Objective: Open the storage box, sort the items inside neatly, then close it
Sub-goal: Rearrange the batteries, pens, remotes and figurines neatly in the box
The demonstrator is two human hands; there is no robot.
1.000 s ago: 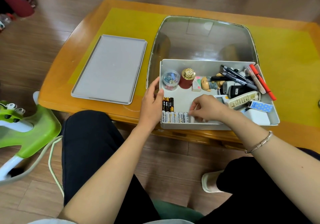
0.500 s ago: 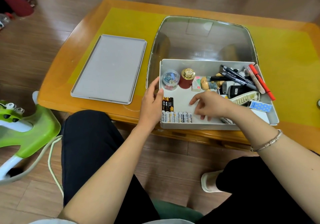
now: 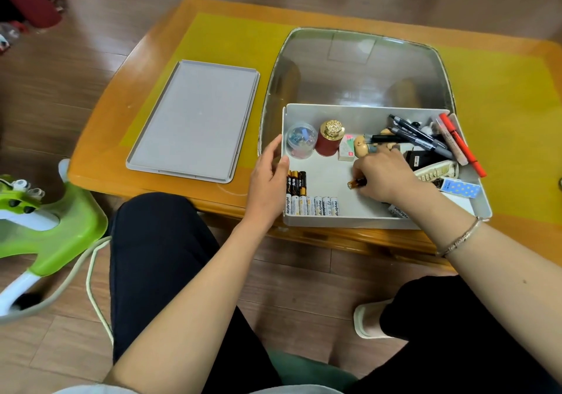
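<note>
The grey storage box [image 3: 359, 115] stands open at the table's near edge. Its lid [image 3: 194, 119] lies flat to the left. My left hand [image 3: 269, 177] rests against the box's left wall with relaxed fingers. Inside the box, my right hand [image 3: 384, 174] pinches a small amber bottle [image 3: 356, 183] over the box floor. White batteries [image 3: 313, 205] lie in a row along the front wall, with black ones [image 3: 296, 183] behind them. At the back left stand a clear tub of clips [image 3: 301, 141] and a red jar with a gold cap [image 3: 331, 139]. Pens [image 3: 422, 138] and a red marker [image 3: 462, 147] are heaped on the right.
The box sits on a wooden table with a yellow mat [image 3: 501, 119] and a glass panel [image 3: 359, 65]. A green and white appliance [image 3: 45, 229] with a cord stands on the floor at the left. My knees are under the table's front edge.
My right hand left the battery row, moved back and to the right into the clutter, and now holds a small amber bottle. My left hand stayed at the box's left wall.
</note>
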